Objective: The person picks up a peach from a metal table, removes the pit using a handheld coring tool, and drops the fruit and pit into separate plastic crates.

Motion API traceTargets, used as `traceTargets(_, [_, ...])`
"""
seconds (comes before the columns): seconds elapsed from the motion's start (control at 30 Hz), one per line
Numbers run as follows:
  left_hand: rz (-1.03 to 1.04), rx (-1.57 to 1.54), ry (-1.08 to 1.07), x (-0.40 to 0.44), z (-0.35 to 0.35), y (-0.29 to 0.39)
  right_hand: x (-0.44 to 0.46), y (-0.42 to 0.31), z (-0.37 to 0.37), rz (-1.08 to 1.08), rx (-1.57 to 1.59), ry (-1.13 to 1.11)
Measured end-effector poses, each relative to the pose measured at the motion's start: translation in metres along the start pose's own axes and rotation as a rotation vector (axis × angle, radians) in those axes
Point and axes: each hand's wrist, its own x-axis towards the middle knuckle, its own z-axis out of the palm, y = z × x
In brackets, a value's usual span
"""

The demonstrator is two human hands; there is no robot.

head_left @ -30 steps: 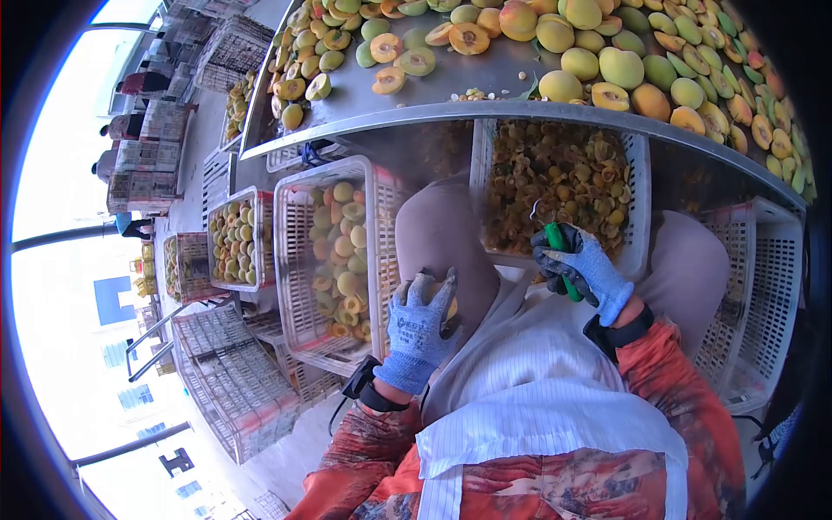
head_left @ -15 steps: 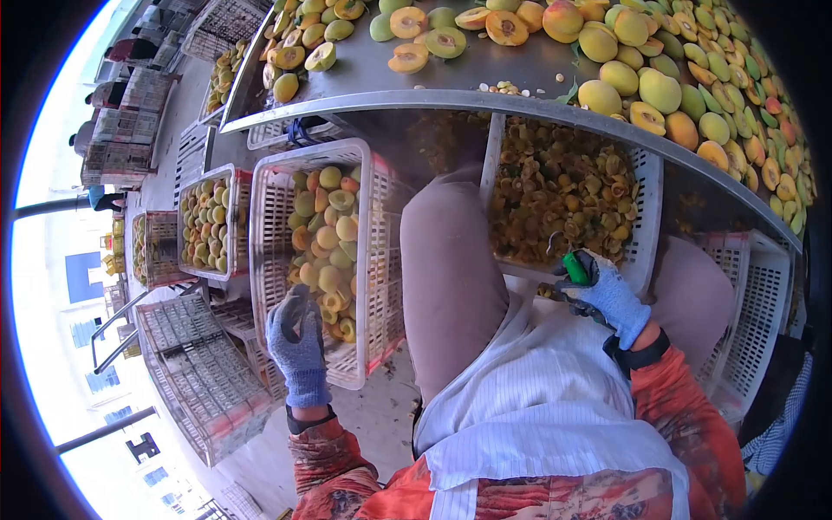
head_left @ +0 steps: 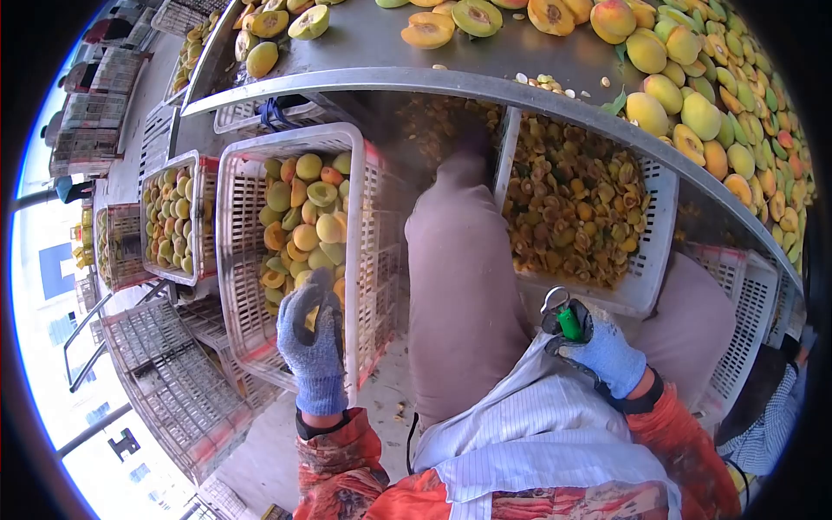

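Note:
My left hand, in a blue-grey glove, is over the near end of a white plastic crate of yellow-green peaches. Its fingers are curved and apart; yellow fruit shows in the gap between them, and I see no firm grip on it. In front of my lap, my gloved right hand is closed around the green handle of a pitting tool, whose metal loop points up and away. Just beyond it stands a crate of brownish-yellow fruit scraps.
A metal table with a raised edge spans the far side, bearing halved and whole peaches and loose pale kernels. More peach-filled crates and a stack of crates stand at left. A person's checked sleeve is at far right.
My view has shifted. The left hand has moved slightly further over the peach crate. The right hand has drawn back from the scrap crate toward my lap, the tool's loop now showing.

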Motion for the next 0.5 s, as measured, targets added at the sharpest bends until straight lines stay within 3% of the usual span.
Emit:
traceTargets(0.07, [0.009, -0.028, -0.019, 0.005, 0.008, 0.0, -0.007, -0.013, -0.008, 0.015, 0.001, -0.022])
traceTargets(0.13, [-0.109, -0.114, -0.007, 0.011, 0.014, 0.001, -0.015, -0.018, -0.01, -0.05, -0.062, 0.081])
traceTargets(0.33, [0.018, -0.144, 0.086, 0.031, 0.042, 0.011, 0.006, -0.023, -0.024, 0.111, 0.106, -0.091])
traceTargets(0.4, [-0.082, -0.203, 0.105, 0.038, 0.049, 0.023, 0.011, -0.019, -0.029, 0.132, 0.095, -0.124])
traceTargets(0.5, [-0.089, -0.188, 0.077, 0.043, 0.055, 0.024, 0.009, -0.011, -0.029, 0.014, -0.137, -0.097])
